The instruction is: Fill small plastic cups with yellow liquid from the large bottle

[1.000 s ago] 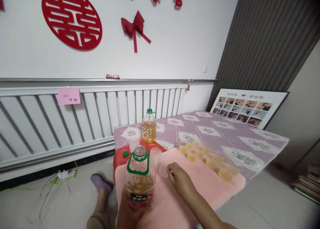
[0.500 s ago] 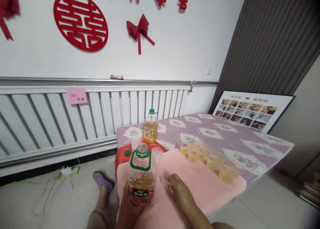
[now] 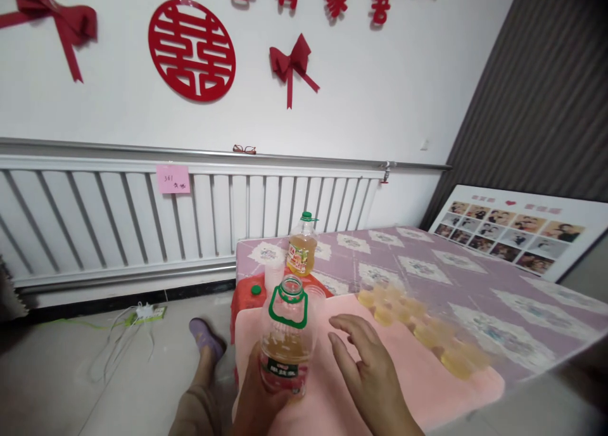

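My left hand (image 3: 259, 401) grips the lower part of an uncapped clear bottle (image 3: 286, 338) with a green handle ring and amber liquid, held upright over the pink cloth (image 3: 413, 385). My right hand (image 3: 368, 372) hovers just right of the bottle, fingers stretched out and empty. A row of several small plastic cups of yellow liquid (image 3: 418, 325) runs across the cloth to the right. Empty clear cups (image 3: 274, 275) stand behind the bottle. A second, capped bottle (image 3: 301, 253) stands further back.
A green bottle cap (image 3: 256, 290) lies on a red surface (image 3: 244, 296). The bed carries a purple patterned sheet (image 3: 451, 277). A white radiator (image 3: 190, 220) lines the wall; a photo board (image 3: 517, 227) leans at right. Cables (image 3: 137, 315) lie on the floor by my foot (image 3: 205, 336).
My right hand has let go of the small clear cup and risen with fingers spread beside the bottle. The view has swung to the left; the left hand still holds the bottle.
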